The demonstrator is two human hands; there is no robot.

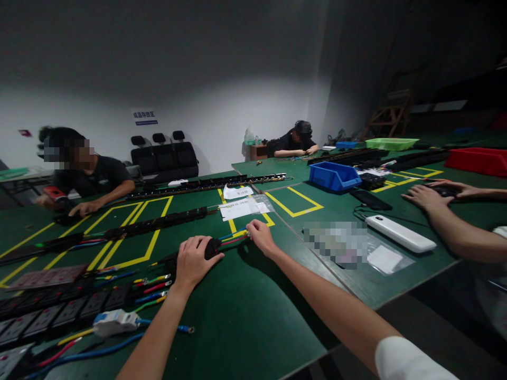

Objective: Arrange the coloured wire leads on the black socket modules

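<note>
My left hand (pixel 197 262) is closed over the end of a black power strip (pixel 213 248), which lies on the green table and is partly hidden by the palm. Blue, yellow and red wires (pixel 233 237) run from that end to the right. Between thumb and fingers, my right hand (pixel 260 237) pinches the wires' far ends just above the table. More black socket strips (pixel 75 311) lie to the left, with loose wire ends beside them. A white breaker-like block (pixel 115 322) with a blue wire sits in front of them.
Paper labels (pixel 237 207) lie beyond my hands. To the right are a plastic bag (pixel 386 258), a white power bank (pixel 400 233), a blue bin (pixel 335 176) and a red bin (pixel 477 161). A co-worker's hands (pixel 431 195) work at right; two people (pixel 99 171) sit across.
</note>
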